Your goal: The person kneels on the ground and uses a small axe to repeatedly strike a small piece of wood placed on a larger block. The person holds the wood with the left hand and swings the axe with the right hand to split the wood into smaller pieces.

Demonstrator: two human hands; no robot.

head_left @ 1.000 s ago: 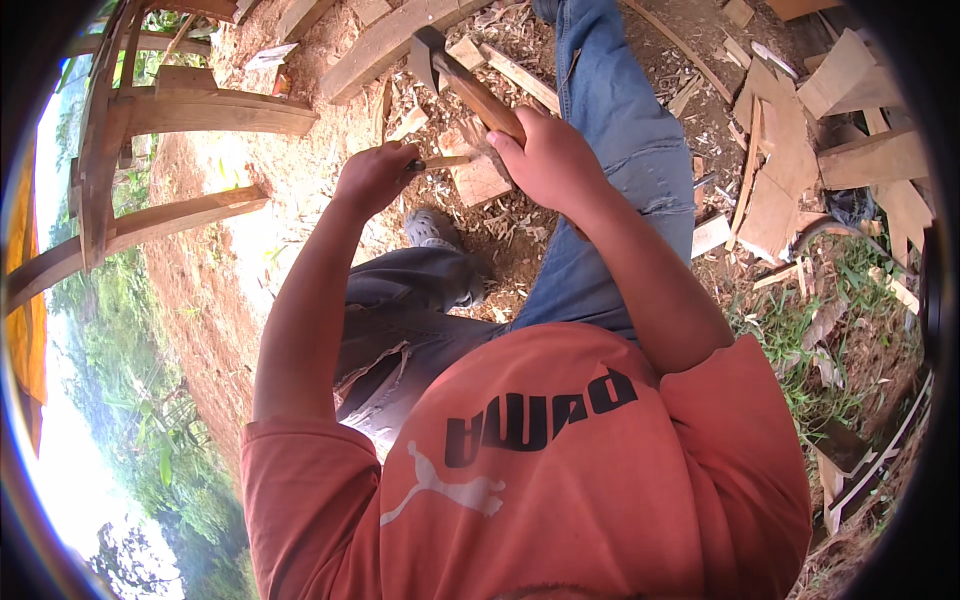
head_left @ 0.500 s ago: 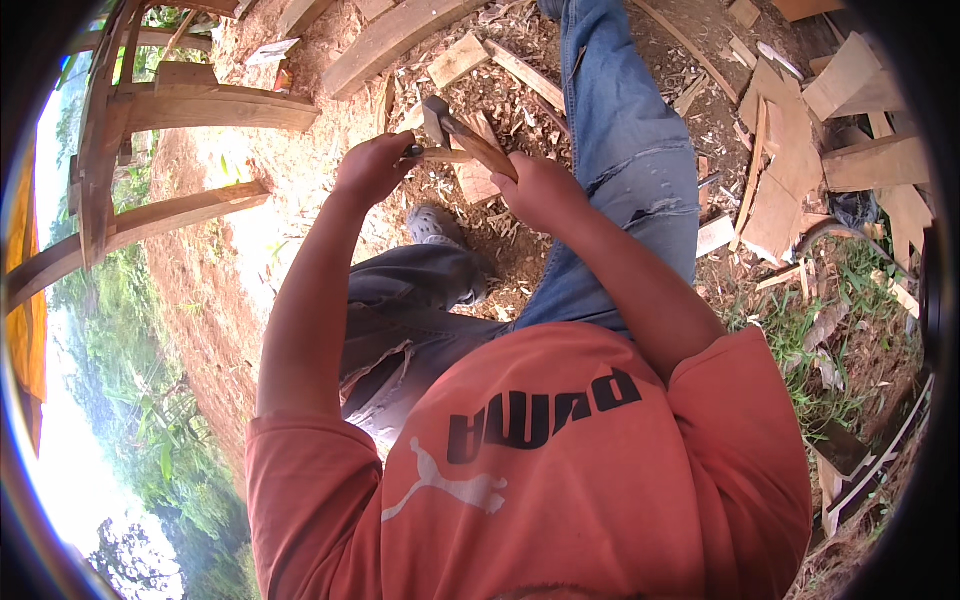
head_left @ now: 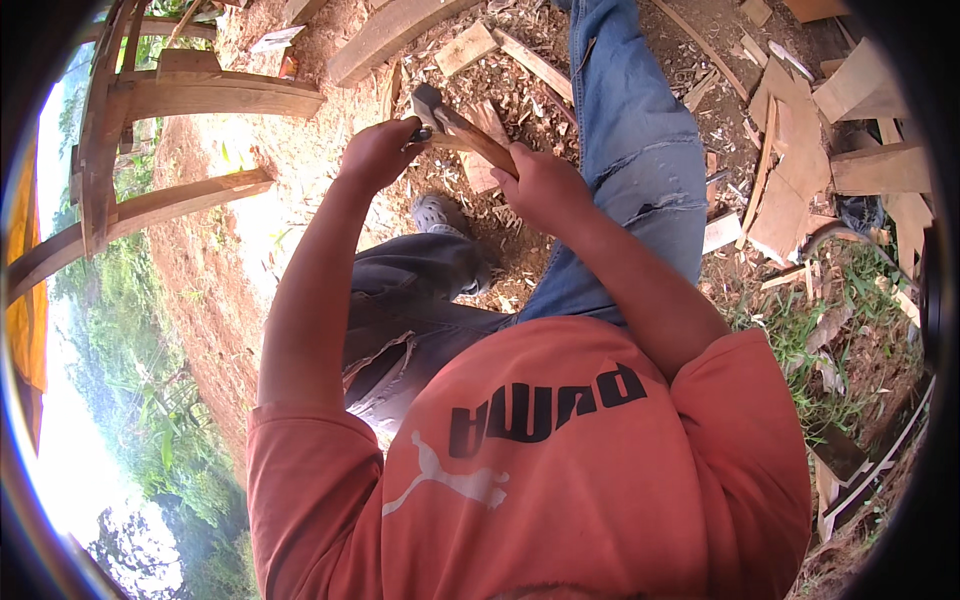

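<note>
My right hand (head_left: pixel 550 192) is closed round the wooden handle of a hammer (head_left: pixel 480 142). The dark hammer head (head_left: pixel 426 102) is up beside the fingers of my left hand (head_left: pixel 378 156). That left hand is closed on something small; a dark rounded end (head_left: pixel 421 134) shows at the fingertips, and its kind is unclear. A pale strip of wood (head_left: pixel 447 142) runs from there toward the hammer handle, partly covered by it. Beneath the hammer a flat wood block (head_left: pixel 482 175) lies on the chip-strewn ground. Both hands are out in front of my legs.
Past my hands lie a curved beam (head_left: pixel 395 40), a short block (head_left: pixel 466 48) and scattered shavings. Curved timbers (head_left: pixel 200 97) of a wooden frame stand at left. Planks and offcuts (head_left: pixel 795 165) are piled at right, near grass (head_left: pixel 840 330). My jeans legs (head_left: pixel 640 150) flank the work spot.
The hammer head has shifted a little up and left, closer to my left hand's fingers. Both grips stay closed, and the whole view has moved slightly.
</note>
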